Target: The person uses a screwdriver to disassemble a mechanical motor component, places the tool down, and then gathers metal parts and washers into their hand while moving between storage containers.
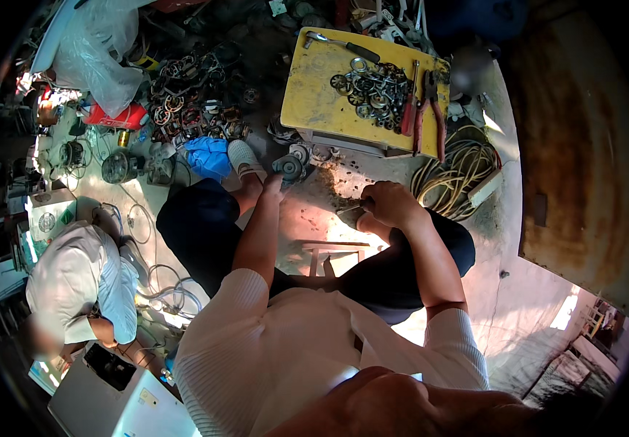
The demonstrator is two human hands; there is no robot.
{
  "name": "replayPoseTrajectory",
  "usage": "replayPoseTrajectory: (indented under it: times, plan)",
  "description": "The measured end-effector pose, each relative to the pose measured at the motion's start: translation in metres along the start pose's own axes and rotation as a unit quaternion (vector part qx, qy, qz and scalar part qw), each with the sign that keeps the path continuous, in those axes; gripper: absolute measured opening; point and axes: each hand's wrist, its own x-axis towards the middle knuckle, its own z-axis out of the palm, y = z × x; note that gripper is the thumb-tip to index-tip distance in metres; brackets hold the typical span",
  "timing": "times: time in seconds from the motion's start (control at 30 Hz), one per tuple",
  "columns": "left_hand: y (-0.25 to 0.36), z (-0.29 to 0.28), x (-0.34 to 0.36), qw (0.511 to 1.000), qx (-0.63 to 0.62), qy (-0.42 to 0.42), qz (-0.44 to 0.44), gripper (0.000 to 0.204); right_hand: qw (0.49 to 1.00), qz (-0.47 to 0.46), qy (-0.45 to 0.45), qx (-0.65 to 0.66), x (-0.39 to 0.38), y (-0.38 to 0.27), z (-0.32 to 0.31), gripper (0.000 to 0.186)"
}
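Head view. Left hand (273, 183): fingers closed on a round grey metal part (289, 168), steadying it on the floor beside the sandalled foot (244, 159). Right hand (387, 204): fist closed around a small dark tool (349, 213), tip low on the gritty concrete floor (314, 211). Yellow stool (314, 95): serves as a tray within reach, bearing bearing rings (374, 89), red-handled pliers (431, 109), ratchet wrench (340, 44). Coiled cable (460, 164): just right.

White ribbed short-sleeved shirt (278, 342), dark trousers (198, 226), white shoe (244, 156).
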Motion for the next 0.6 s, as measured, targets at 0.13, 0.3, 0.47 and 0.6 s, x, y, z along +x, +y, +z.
replayPoseTrajectory:
  times: [0.13, 0.3, 0.47, 0.6]
  plan:
    - [-0.017, -0.006, 0.04, 0.977, 0.184, 0.08, -0.068, 0.04, 1.0, 0.018, -0.005, 0.008, 0.003, -0.002, 0.003, 0.024]
    - [-0.042, -0.031, 0.073, 0.934, 0.338, 0.113, -0.027, 0.038, 0.999, 0.008, -0.005, 0.038, 0.003, -0.012, 0.0, 0.029]
    - [-0.025, 0.013, 0.053, 0.972, 0.185, 0.12, 0.086, 0.052, 0.997, 0.049, -0.018, 0.062, 0.005, -0.002, 0.014, 0.03]
    - [-0.048, 0.013, 0.052, 0.945, 0.2, 0.173, 0.193, 0.052, 0.995, 0.039, 0.01, 0.096, 0.005, -0.009, 0.006, 0.028]
